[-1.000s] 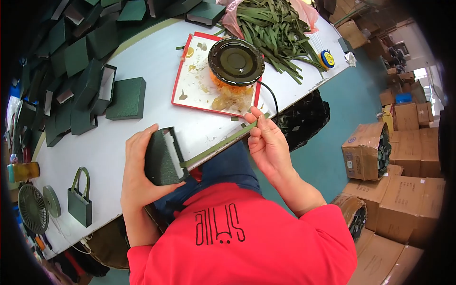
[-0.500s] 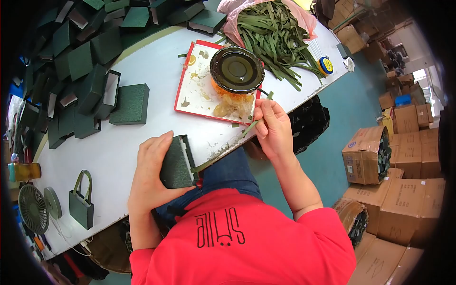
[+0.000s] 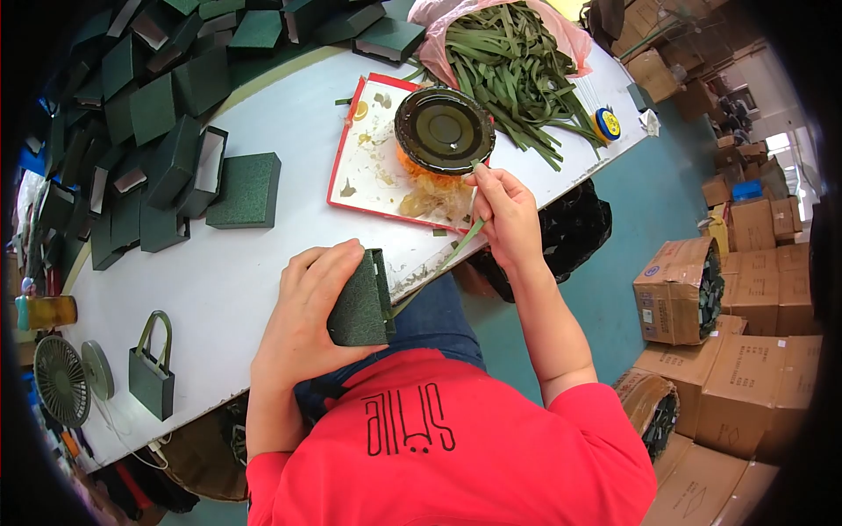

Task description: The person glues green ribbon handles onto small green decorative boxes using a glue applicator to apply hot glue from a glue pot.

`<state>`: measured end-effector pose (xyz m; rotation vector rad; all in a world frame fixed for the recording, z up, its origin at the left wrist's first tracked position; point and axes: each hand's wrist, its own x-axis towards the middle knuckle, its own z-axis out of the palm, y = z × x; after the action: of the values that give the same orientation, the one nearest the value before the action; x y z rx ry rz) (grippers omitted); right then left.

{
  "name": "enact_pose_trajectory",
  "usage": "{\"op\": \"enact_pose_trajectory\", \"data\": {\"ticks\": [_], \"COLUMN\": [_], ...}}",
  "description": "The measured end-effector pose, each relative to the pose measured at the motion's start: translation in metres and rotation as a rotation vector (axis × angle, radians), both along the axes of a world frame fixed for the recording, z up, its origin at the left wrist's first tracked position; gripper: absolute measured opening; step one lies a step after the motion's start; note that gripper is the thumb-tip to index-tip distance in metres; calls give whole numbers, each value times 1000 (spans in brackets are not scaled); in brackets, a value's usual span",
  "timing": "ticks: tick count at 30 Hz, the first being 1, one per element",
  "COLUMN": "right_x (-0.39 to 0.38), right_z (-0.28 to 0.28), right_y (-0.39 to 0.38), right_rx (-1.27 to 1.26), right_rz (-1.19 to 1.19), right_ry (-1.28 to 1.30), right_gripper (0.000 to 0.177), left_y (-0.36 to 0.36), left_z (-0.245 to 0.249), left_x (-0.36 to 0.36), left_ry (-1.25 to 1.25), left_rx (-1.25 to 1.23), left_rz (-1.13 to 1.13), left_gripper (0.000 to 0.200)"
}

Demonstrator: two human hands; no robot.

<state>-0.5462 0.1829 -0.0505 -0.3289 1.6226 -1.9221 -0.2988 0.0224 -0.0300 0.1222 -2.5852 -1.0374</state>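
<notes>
My left hand [image 3: 311, 302] is wrapped round a dark green box [image 3: 361, 302] at the table's front edge. A green ribbon [image 3: 463, 242] runs from near the box up to my right hand [image 3: 504, 210], whose fingers pinch it. The ribbon's tip is at the rim of a round black pot [image 3: 445, 130] of dark liquid, just beyond my fingertips. Under the pot lies a white tray with a red rim [image 3: 331, 180], stained with yellowish residue. Many green ribbons [image 3: 509, 70] spill from a pink plastic bag [image 3: 428, 44] behind the pot.
Dark green boxes [image 3: 153, 110] are heaped at the far left, one lying nearer [image 3: 244, 191]. A small box with a ribbon handle [image 3: 152, 377] stands near a fan [image 3: 61, 379]. A blue-and-yellow round container [image 3: 607, 124] sits at right. Cardboard cartons [image 3: 674, 289] stand on the floor.
My left hand and the box have moved right. My right hand has brought the ribbon's tip up and left, to the pot's rim.
</notes>
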Motion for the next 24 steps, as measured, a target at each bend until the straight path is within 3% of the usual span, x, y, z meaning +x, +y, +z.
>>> {"op": "enact_pose_trajectory", "data": {"ticks": [10, 13, 17, 21, 24], "right_x": [-3, 16, 38, 60, 66], "right_z": [-3, 6, 21, 34, 38], "right_y": [9, 16, 27, 15, 5], "right_rx": [-114, -73, 24, 107, 168], "right_rz": [45, 44, 444, 682, 713], "right_ry": [-170, -49, -59, -87, -69], "right_gripper": [23, 23, 21, 20, 22], "left_y": [-1, -3, -8, -8, -7], "left_z": [0, 1, 3, 6, 6], "left_x": [1, 3, 3, 4, 4], "left_ry": [-7, 7, 51, 72, 84], "left_rx": [29, 122, 187, 238, 258], "left_rz": [7, 15, -48, -120, -144], "left_gripper": [105, 102, 107, 108, 108]}}
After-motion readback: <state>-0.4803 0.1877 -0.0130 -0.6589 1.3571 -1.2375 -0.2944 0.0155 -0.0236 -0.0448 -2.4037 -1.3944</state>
